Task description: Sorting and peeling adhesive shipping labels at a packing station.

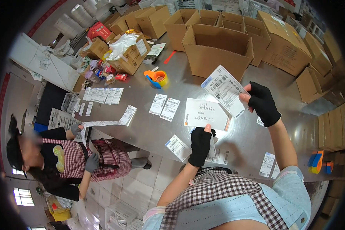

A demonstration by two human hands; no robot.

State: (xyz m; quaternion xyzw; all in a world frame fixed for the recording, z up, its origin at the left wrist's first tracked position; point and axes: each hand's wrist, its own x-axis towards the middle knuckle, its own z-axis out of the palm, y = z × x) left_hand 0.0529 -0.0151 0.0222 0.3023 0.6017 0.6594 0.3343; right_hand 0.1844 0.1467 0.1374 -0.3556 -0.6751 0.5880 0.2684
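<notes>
In a black fingerless glove, my left hand (200, 145) grips the lower edge of a white paper slip (207, 115) with handwritten lines, thumb on top. My right hand (263, 103), gloved the same way, pinches a printed shipping label (224, 91) by its right edge. That label is tilted and overlaps the upper right of the handwritten slip. Part of another label shows beneath my left hand. Beside it on the metal table lies a loose label (178, 148), and two more labels (169, 109) lie farther left.
Open cardboard boxes (218, 51) line the table's far side. An orange-and-blue tape dispenser (156, 79) stands left of centre, another (316, 161) at the right edge. A row of labels (103, 96) lies at left, where a co-worker in grey gloves holds a label strip (103, 123).
</notes>
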